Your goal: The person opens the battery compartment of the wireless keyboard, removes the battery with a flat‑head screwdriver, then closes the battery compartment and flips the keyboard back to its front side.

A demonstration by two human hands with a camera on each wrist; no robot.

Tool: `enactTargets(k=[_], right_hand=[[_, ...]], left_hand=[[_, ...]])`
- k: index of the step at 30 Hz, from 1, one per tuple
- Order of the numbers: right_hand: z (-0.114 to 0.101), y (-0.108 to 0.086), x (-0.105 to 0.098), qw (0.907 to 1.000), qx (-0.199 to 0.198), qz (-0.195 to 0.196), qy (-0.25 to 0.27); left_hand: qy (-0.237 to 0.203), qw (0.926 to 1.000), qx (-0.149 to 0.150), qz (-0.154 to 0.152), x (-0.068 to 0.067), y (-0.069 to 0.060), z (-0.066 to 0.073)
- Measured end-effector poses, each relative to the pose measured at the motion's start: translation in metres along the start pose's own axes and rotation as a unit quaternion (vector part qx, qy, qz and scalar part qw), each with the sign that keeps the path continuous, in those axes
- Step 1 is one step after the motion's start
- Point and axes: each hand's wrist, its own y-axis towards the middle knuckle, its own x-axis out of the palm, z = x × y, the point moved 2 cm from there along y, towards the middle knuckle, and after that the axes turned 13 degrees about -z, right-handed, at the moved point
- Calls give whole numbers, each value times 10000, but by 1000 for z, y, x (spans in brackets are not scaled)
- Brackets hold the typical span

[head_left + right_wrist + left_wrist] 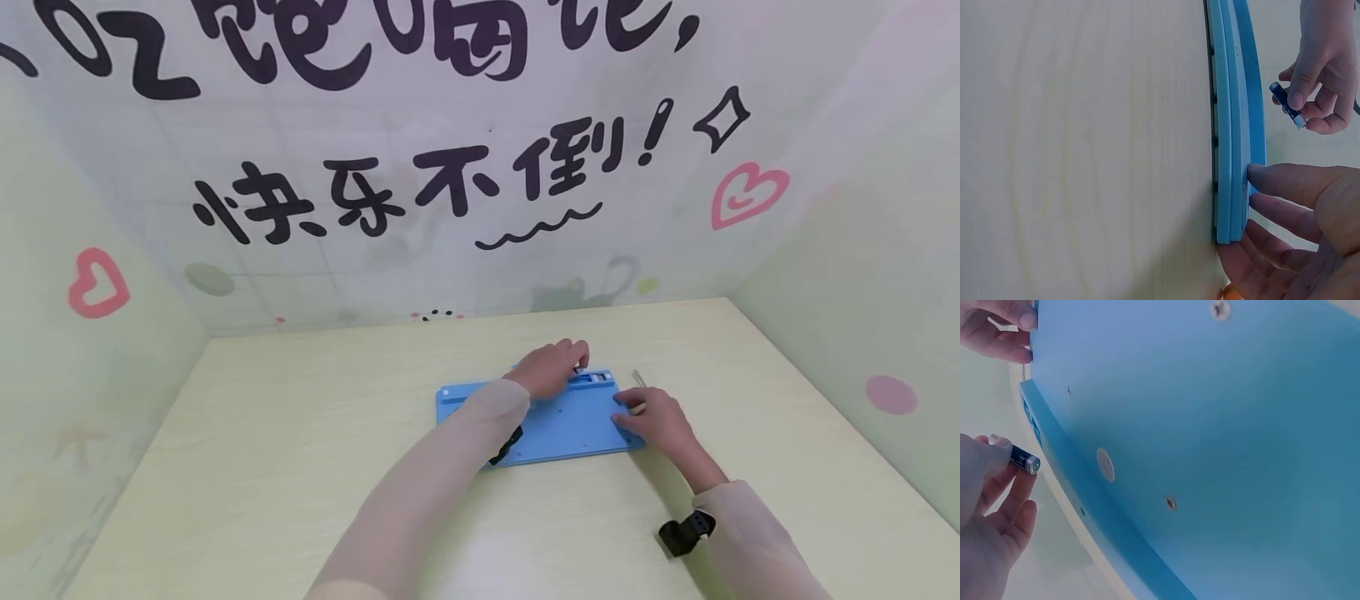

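Observation:
A blue keyboard (577,425) lies face down on the table, and the edges of its keys show on the underside in the right wrist view. My left hand (551,371) is over its far edge, pinching a small dark battery (1025,460) between thumb and fingers. Close by, an uncovered battery compartment (592,377) shows along the raised far strip; the head view does not show clearly what is inside. At the keyboard's right end, my right hand (660,421) grips the edge, thumb on the upturned back and some fingers at the underside.
A thin, light-coloured rod (638,379) lies on the table behind my right hand, partly hidden. Something orange (1232,292) peeks out beneath the right hand's fingers. Printed walls enclose the pale wooden table (300,433) at the back and both sides.

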Motion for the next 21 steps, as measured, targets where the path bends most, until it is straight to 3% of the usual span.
enactTargets(k=[10,16,21], right_hand=[[0,-1,-1,9999,-105,10,21],[1,-2,-1,9999,-127,53,-36],[0,-2,0,9999,-129,65,-65]], left_hand=[[161,9998,-45,-78,-9,-12,-15],[102,9994,-236,-230,-12,-17,-20],[319,9985,-327,-288,-13,-21,-25]])
